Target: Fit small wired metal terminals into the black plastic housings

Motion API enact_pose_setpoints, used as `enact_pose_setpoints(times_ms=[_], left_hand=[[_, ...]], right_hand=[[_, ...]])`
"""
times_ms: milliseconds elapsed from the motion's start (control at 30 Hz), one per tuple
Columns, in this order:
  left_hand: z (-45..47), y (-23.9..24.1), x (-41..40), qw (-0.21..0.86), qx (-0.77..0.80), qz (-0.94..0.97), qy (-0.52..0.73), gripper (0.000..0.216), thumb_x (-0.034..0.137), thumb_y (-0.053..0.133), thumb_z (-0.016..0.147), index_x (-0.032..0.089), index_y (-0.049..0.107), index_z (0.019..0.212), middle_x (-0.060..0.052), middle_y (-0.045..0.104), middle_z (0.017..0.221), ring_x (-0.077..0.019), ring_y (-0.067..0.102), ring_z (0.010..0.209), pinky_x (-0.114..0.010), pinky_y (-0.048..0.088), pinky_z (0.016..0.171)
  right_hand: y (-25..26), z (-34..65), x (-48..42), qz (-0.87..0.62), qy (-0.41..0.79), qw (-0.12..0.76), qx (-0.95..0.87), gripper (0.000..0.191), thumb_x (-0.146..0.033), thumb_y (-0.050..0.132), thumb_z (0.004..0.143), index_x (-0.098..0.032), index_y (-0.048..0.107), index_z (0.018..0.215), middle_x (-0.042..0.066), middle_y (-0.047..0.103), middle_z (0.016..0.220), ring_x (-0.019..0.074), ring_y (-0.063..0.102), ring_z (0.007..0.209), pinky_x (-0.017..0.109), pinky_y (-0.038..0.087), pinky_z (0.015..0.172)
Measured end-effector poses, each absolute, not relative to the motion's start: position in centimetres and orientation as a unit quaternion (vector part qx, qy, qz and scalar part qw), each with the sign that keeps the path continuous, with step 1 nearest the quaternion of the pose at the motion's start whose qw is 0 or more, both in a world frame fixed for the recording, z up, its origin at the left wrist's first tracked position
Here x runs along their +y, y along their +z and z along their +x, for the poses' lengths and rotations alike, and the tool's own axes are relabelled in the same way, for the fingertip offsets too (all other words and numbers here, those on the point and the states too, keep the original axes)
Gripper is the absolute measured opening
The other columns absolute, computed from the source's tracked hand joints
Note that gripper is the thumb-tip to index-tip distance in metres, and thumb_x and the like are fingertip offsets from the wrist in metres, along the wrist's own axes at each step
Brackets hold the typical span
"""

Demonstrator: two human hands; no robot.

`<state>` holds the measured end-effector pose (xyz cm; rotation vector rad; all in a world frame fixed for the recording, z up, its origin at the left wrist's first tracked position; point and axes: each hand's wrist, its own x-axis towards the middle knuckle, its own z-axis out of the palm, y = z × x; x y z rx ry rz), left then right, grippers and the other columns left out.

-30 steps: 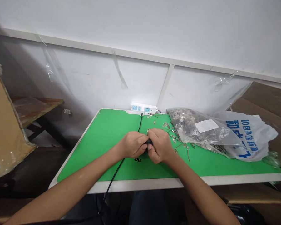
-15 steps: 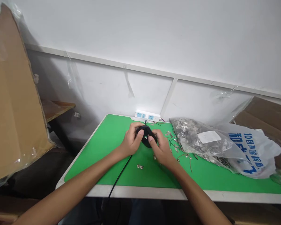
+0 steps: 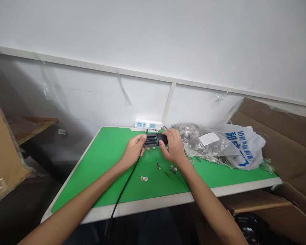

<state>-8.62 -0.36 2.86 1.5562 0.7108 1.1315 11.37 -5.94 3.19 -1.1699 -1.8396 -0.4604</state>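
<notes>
The right hand (image 3: 173, 147) is closed around the right end of a black plastic box (image 3: 155, 140). Its fingers are on top and its thumb is on the front. The left hand (image 3: 134, 149) holds the left end, with its fingertips (image 3: 144, 138) pressed on the box. So both hands are gripping the box, and neither hand is open. The box lies flat and long from side to side, and it has long slots in its top. It is near the back of the green counter (image 3: 94, 173), and I cannot tell if it touches the counter.

A black cord (image 3: 124, 186) comes out from under the left hand and runs down over the front edge of the counter. Just below the hands lie 4 small metal bits (image 3: 171, 167), and a silver loop (image 3: 144, 178) lies closer to the front. Behind the box sits a white power strip (image 3: 148, 125) with 2 blue sockets.

To the right of the right hand is a clear bag of shiny metal parts (image 3: 191, 136). It leans on a white bag with blue words (image 3: 242, 146). Brown cardboard (image 3: 275, 143) stands past the bags, and more cardboard (image 3: 2, 153) is on the far left. Behind it all is a white wall (image 3: 153, 44).
</notes>
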Motion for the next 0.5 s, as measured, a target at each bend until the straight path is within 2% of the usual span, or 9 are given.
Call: enact_pose_setpoints(times_ms=[100, 200, 233, 333, 400, 500], left_hand=[[-8.1, 2.7, -0.4, 0.606, 0.287, 0.5, 0.548, 0.048, 0.061, 0.07, 0.091, 0.015, 0.062, 0.103, -0.004, 0.073, 0.074, -0.0083, 0.049, 0.044, -0.02, 0.032, 0.041], [-8.0, 3.0, -0.6, 0.68, 0.251, 0.433, 0.537, 0.047, 0.053, 0.079, 0.087, 0.017, 0.059, 0.108, -0.01, 0.078, 0.099, -0.0101, 0.063, 0.061, -0.019, 0.045, 0.049], [-8.0, 3.1, -0.7, 0.692, 0.245, 0.428, 0.528, 0.047, 0.053, 0.081, 0.085, 0.017, 0.058, 0.106, -0.009, 0.078, 0.099, -0.0105, 0.064, 0.064, -0.019, 0.046, 0.051], [-7.8, 2.9, -0.7, 0.692, 0.245, 0.443, 0.515, 0.054, 0.059, 0.085, 0.079, 0.019, 0.053, 0.095, 0.0, 0.07, 0.075, -0.0091, 0.059, 0.057, -0.018, 0.042, 0.048], [-7.6, 2.6, -0.8, 0.682, 0.241, 0.479, 0.497, 0.058, 0.063, 0.085, 0.077, 0.019, 0.051, 0.093, 0.004, 0.065, 0.067, -0.0081, 0.055, 0.051, -0.018, 0.039, 0.047], [-7.3, 2.1, -1.0, 0.657, 0.228, 0.556, 0.455, 0.061, 0.069, 0.08, 0.079, 0.019, 0.053, 0.099, 0.003, 0.065, 0.066, -0.0092, 0.054, 0.05, -0.02, 0.04, 0.048]], right_hand=[[3.2, 11.0, -6.2, -0.472, -0.197, 0.495, -0.703, 0.015, -0.032, 0.049, 0.1, -0.022, 0.055, 0.109, 0.014, 0.061, 0.107, 0.0321, 0.056, 0.108, 0.051, 0.046, 0.095], [2.7, 10.2, -6.3, -0.494, -0.101, 0.5, -0.704, 0.013, -0.034, 0.047, 0.101, -0.023, 0.053, 0.1, 0.009, 0.061, 0.095, 0.0271, 0.058, 0.093, 0.043, 0.047, 0.084], [2.5, 9.9, -6.3, -0.499, -0.052, 0.493, -0.711, 0.014, -0.035, 0.046, 0.102, -0.023, 0.052, 0.097, 0.007, 0.061, 0.092, 0.0252, 0.058, 0.088, 0.04, 0.047, 0.08], [2.0, 9.2, -6.1, -0.495, 0.055, 0.483, -0.72, 0.017, -0.031, 0.039, 0.102, -0.023, 0.051, 0.094, 0.004, 0.061, 0.087, 0.0219, 0.059, 0.081, 0.036, 0.047, 0.075], [1.7, 9.1, -6.0, -0.49, 0.08, 0.484, -0.72, 0.015, -0.028, 0.037, 0.099, -0.023, 0.051, 0.097, 0.004, 0.062, 0.088, 0.022, 0.06, 0.083, 0.036, 0.047, 0.077], [1.6, 9.3, -6.1, -0.497, 0.062, 0.463, -0.731, 0.014, -0.026, 0.038, 0.098, -0.023, 0.051, 0.1, 0.004, 0.062, 0.09, 0.0227, 0.06, 0.084, 0.037, 0.046, 0.076]])
